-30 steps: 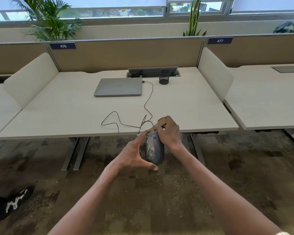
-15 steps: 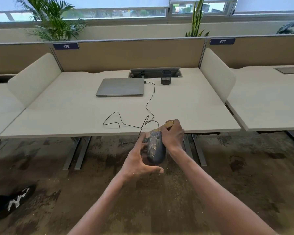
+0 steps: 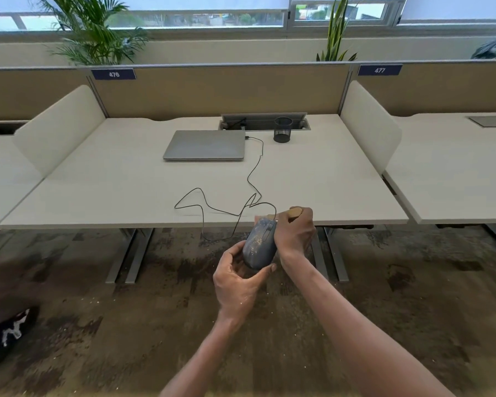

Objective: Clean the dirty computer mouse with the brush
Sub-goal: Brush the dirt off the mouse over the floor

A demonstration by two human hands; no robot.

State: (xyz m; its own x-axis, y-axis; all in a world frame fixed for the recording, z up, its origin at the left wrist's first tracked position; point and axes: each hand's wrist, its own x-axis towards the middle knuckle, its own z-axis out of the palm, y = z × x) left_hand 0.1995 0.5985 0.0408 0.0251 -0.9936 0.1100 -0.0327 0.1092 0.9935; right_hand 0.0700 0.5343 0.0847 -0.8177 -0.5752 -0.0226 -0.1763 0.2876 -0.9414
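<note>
Two desk labels beyond the hands read 476 point(image 3: 113, 74) and 477 point(image 3: 379, 70). Left hand point(image 3: 235, 282) grips one mouse point(image 3: 260, 244); right hand point(image 3: 295, 233) grips one brush point(image 3: 295, 212).

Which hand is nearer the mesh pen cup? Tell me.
Right. The right hand, gripping the brush, sits at the desk edge below the mesh pen cup; the left hand holds the mouse lower, off the desk.

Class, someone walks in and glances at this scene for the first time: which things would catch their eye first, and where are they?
First, the two hands held out over the floor in front of the desk: the left hand grips a dusty grey mouse while the right hand holds a wooden-handled brush at its top end. Next, the mouse's black cable snakes across the pale desk toward the closed laptop.
</note>
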